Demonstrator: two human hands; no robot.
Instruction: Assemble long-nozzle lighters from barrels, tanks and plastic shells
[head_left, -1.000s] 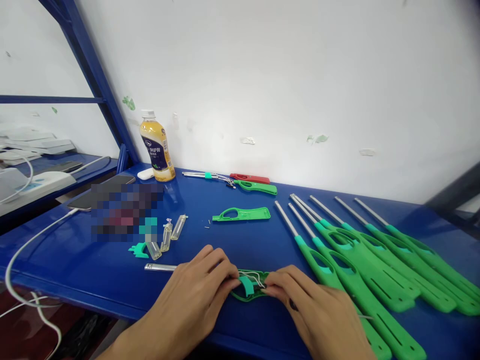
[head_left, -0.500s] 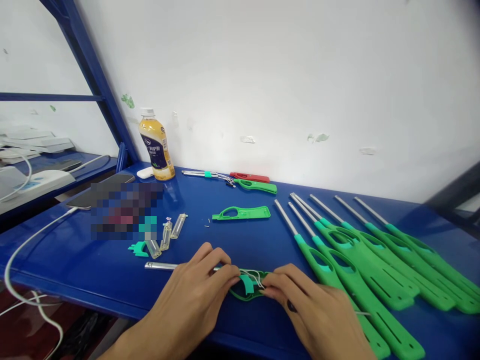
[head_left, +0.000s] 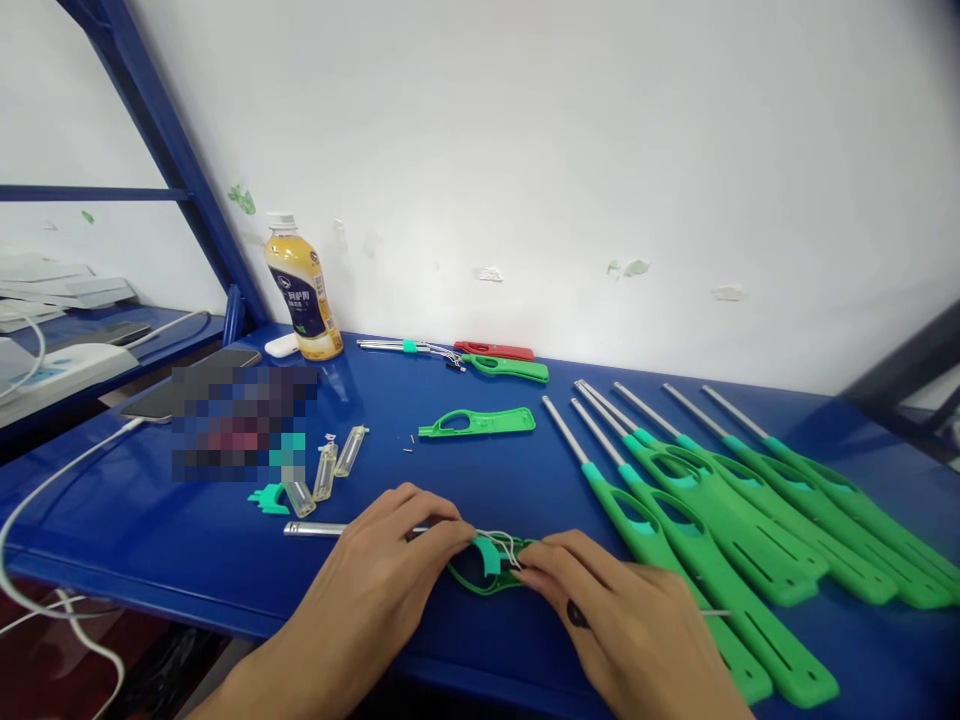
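Observation:
A partly assembled long-necked gas lighter (head_left: 471, 582) lies at the table's near edge, its green handle shell open. Its metal tube (head_left: 315, 529) points left. My left hand (head_left: 397, 560) is closed on the lighter where tube meets handle, fingertips by the teal trigger (head_left: 489, 556). White wires (head_left: 504, 540) loop over the trigger. My right hand (head_left: 600, 600) pinches the handle part by the wire ends; its fingertips hide what exactly they grip. A dark piece shows under its fingers, and a thin metal rod (head_left: 716, 612) sticks out past it, perhaps one tool.
Several finished green lighters (head_left: 720, 520) lie at the right. A green shell half (head_left: 480, 423) and two small pins (head_left: 409, 443) lie ahead. Clear fuel tanks (head_left: 325, 472) and a teal trigger piece (head_left: 268, 497) are left. Behind stand a drink bottle (head_left: 304, 290) and a red shell (head_left: 495, 351).
The view has shifted slightly. The teal trigger has turned a little between my fingertips, and my right fingertips have edged in at the wires. Both hands keep hold of the lighter.

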